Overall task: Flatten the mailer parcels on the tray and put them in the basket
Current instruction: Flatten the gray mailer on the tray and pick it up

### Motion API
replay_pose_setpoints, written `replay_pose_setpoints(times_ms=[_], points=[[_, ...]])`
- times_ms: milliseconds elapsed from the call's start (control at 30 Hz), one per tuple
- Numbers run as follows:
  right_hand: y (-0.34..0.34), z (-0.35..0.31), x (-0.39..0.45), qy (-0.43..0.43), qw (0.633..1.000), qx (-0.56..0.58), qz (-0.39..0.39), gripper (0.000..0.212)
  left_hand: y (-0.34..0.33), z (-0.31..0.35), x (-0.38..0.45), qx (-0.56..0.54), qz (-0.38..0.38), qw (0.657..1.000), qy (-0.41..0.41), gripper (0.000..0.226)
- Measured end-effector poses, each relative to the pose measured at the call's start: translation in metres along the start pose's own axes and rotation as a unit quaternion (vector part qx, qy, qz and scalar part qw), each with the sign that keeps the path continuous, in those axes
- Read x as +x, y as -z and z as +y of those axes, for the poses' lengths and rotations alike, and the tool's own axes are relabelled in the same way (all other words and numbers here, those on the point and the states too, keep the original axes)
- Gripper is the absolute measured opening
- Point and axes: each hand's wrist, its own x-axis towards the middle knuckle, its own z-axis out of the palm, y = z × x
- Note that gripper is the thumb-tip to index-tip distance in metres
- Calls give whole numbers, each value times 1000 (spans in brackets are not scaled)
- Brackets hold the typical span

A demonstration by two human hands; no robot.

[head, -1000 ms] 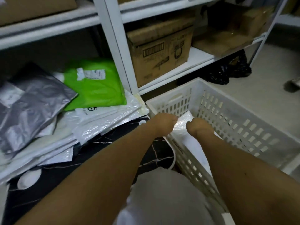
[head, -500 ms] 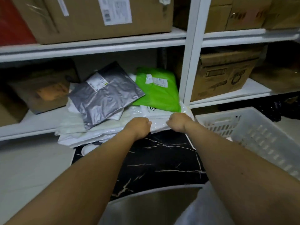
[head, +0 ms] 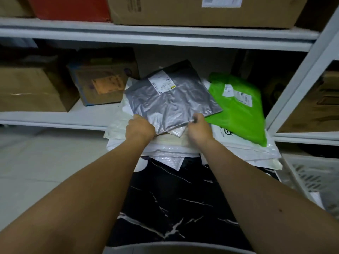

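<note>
- White shelving point(head: 157, 36) with cardboard boxes point(head: 201, 11) stands behind a black marble tray point(head: 174, 204).
- Left hand point(head: 140, 128) and right hand point(head: 199, 128) each grip the near edge of a grey mailer point(head: 170, 99) atop the pile at the tray's far edge.
- Beside it lies a green mailer point(head: 240, 110); a white basket point(head: 315, 176) sits off the tray's right edge.

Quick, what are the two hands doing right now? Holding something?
Left hand: grips the near left edge of the grey mailer.
Right hand: pinches the same grey mailer at its near right edge.
</note>
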Motion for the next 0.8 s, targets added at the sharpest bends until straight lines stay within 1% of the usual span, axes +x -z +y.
replay_pose_setpoints(times_ms=[100,167,267,367,400,433,500,533,567,667,733,800], points=[[-2,-1,19,-11,997,78,23,42,-9,-2,17,-48,-14,998,24,52],[-3,-3,26,-29,994,104,34,41,-13,-2,20,-69,-14,997,36,54],[-5,-3,27,-23,995,83,52,37,-16,-3,19,-89,-16,995,45,57],[-6,-6,17,-11,996,61,59,49,-14,-7,11,-94,-16,995,18,56],[-6,-8,13,-3,996,60,64,51,-12,-8,5,-83,-12,997,-2,60],[-4,-12,4,5,996,59,68,51,-10,-9,-3,-55,-5,998,-29,69],[-1,-20,-12,15,995,64,80,50,-8,-10,-20,33,13,996,-85,86],[3,-23,-22,14,993,74,89,47,-8,-11,-29,77,25,991,-108,89],[7,-27,-35,10,992,82,97,42,-8,-13,-37,117,42,985,-123,88],[25,-27,-74,-4,990,63,124,28,2,-20,-66,223,112,956,-156,71],[35,-22,-99,-27,989,51,137,27,9,-26,-85,299,135,921,-210,57],[44,-11,-123,-68,986,41,144,32,16,-33,-110,350,139,886,-271,43]])
